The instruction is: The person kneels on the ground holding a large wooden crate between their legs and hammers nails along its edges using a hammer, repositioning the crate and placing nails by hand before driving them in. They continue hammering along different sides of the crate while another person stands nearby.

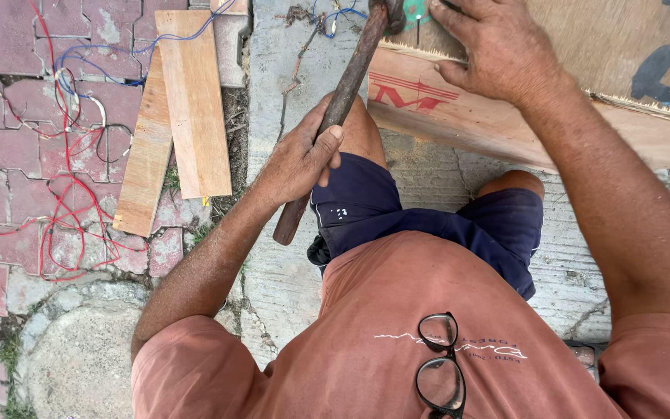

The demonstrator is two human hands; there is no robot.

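Start from the large pale plywood sheet with red markings and use it as your landmark. Far to the left of it, on the reddish paving bricks, lie two loose light-brown wooden planks among tangled red, blue and white wires; keep your swing clear of them.

Nearer the sheet, your left hand has its fingers clenched around the dark, worn wooden handle of the hammer, gripping about halfway along it. The hammer's head sits at the sheet's upper left edge, beside a small green disc. A grip lower on the handle would probably give you more leverage; the present one favours control, which suits short taps.

Your right hand lies flat on the sheet, fingers spread and holding nothing, just right of the hammer head. Press down firmly so the sheet cannot bounce, and keep those fingertips back from the striking spot. Your knees sit just below the sheet's lower edge, so strike squarely and avoid glancing blows.
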